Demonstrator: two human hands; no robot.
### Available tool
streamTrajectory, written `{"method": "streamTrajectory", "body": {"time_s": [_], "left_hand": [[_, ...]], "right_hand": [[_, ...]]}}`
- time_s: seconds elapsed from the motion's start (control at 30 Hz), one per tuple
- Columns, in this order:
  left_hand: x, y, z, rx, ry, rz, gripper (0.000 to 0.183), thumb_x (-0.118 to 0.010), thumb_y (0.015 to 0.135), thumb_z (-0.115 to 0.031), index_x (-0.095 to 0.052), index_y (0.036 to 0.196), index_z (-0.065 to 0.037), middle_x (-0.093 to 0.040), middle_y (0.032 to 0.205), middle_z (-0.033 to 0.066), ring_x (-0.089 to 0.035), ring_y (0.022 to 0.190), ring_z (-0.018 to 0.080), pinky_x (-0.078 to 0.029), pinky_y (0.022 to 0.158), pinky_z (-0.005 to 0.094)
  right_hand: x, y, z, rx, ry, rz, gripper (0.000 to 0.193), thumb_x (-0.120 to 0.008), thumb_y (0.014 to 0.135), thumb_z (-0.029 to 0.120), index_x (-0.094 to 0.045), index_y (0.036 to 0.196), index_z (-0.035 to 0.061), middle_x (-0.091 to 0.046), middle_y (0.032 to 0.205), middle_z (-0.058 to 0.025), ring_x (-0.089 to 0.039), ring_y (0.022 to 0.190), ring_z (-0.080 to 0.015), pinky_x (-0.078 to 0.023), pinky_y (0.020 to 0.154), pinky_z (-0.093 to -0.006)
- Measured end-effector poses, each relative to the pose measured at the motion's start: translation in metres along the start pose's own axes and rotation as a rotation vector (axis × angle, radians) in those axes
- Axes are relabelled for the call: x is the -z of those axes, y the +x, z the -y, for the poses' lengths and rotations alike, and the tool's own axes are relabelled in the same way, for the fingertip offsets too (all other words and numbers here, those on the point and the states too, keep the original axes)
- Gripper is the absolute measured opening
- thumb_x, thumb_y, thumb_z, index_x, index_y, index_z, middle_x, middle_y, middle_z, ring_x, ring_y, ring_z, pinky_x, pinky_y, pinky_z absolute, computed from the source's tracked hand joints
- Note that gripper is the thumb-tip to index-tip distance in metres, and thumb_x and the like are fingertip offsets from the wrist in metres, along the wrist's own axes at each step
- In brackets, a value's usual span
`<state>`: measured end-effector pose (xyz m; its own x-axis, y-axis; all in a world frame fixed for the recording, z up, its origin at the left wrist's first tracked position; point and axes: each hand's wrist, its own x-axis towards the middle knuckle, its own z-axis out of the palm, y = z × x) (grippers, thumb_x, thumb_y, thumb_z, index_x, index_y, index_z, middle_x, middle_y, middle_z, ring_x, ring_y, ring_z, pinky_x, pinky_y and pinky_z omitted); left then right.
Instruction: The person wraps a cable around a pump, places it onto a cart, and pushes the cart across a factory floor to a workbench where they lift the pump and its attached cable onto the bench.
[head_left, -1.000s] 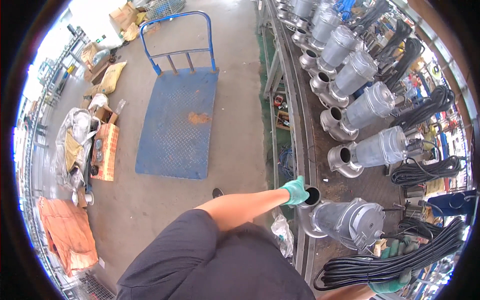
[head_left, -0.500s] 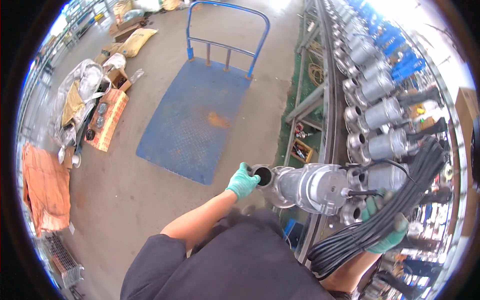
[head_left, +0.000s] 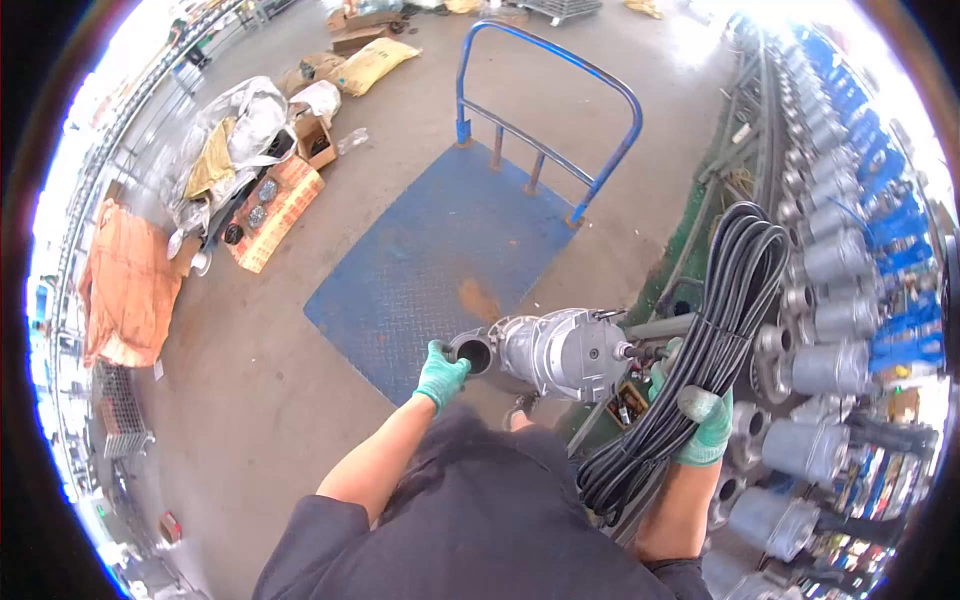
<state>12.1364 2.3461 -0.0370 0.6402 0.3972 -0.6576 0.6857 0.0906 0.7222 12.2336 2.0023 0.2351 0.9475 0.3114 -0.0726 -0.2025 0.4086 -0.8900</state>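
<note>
A grey metal submersible pump hangs in the air in front of me, lying on its side with its round outlet to the left. My left hand, in a green glove, is closed on the rim of that outlet. At the pump's other end, my gloved right hand is wrapped round a thick coil of black cable; its fingers are partly hidden behind the coil. The cable joins the pump's end at a fitting near my right fingers. Beyond the pump, a blue flatbed trolley stands on the floor.
The trolley's blue handle rises at its far end. Along the right runs a rack with several similar pumps. At left lie an orange sack, an orange-and-white cardboard piece, plastic bags and a wire basket.
The pump and cable coil have moved left, away from the rack and closer to the trolley, with both hands still holding them. My view has turned, so the trolley appears farther right.
</note>
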Motion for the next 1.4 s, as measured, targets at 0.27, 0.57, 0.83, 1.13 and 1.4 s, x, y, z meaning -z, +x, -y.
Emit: {"method": "streamTrajectory", "body": {"time_s": [0.27,0.57,0.83,1.13,1.4], "left_hand": [[-0.061,0.088,-0.070,-0.040,-0.026,-0.131,0.056,-0.068,0.091,-0.016,-0.040,0.137,-0.004,-0.068,0.110,0.0208,-0.070,0.086,0.0269,-0.058,0.075,0.0393],[-0.087,0.240,-0.089,0.166,-0.146,-0.138,0.072,-0.056,0.091,-0.006,-0.030,0.159,-0.009,-0.062,0.134,0.0226,-0.070,0.098,0.0321,-0.062,0.074,0.0438],[-0.055,0.351,-0.175,0.241,-0.079,-0.213,0.069,-0.050,0.092,-0.001,-0.034,0.158,-0.010,-0.065,0.135,0.0212,-0.071,0.105,0.0321,-0.060,0.081,0.0409],[-0.036,0.529,-0.098,0.224,-0.200,-0.332,0.065,-0.057,0.098,-0.006,-0.030,0.159,-0.006,-0.053,0.150,0.0239,-0.056,0.135,0.0379,-0.043,0.115,0.0426],[0.015,0.701,-0.101,0.157,-0.426,-0.310,0.067,-0.055,0.102,-0.008,-0.026,0.162,-0.005,-0.053,0.151,0.0247,-0.057,0.134,0.0359,-0.047,0.109,0.0415]], "right_hand": [[0.012,0.157,0.023,-0.132,-0.028,0.014,0.077,-0.087,0.076,0.017,-0.055,0.143,-0.0045,-0.067,0.126,-0.0211,-0.068,0.112,-0.0373,-0.059,0.100,-0.0532],[-0.016,0.349,0.001,-0.298,-0.193,0.085,0.073,-0.082,0.063,0.014,-0.061,0.130,-0.0048,-0.071,0.105,-0.0097,-0.070,0.088,-0.0199,-0.059,0.078,-0.0317],[-0.018,0.481,-0.035,-0.466,-0.273,0.240,0.085,-0.088,0.060,0.014,-0.059,0.137,-0.0052,-0.071,0.114,-0.0104,-0.069,0.103,-0.0234,-0.057,0.092,-0.0382],[-0.078,0.643,-0.174,-0.560,-0.193,0.113,0.055,-0.079,0.074,0.019,-0.064,0.122,-0.0041,-0.070,0.101,-0.0141,-0.070,0.088,-0.0266,-0.062,0.080,-0.0395],[-0.098,0.760,-0.310,-0.450,-0.156,0.104,0.064,-0.074,0.073,0.017,-0.061,0.131,-0.0057,-0.069,0.115,-0.0186,-0.070,0.100,-0.0327,-0.063,0.087,-0.0453]]}}
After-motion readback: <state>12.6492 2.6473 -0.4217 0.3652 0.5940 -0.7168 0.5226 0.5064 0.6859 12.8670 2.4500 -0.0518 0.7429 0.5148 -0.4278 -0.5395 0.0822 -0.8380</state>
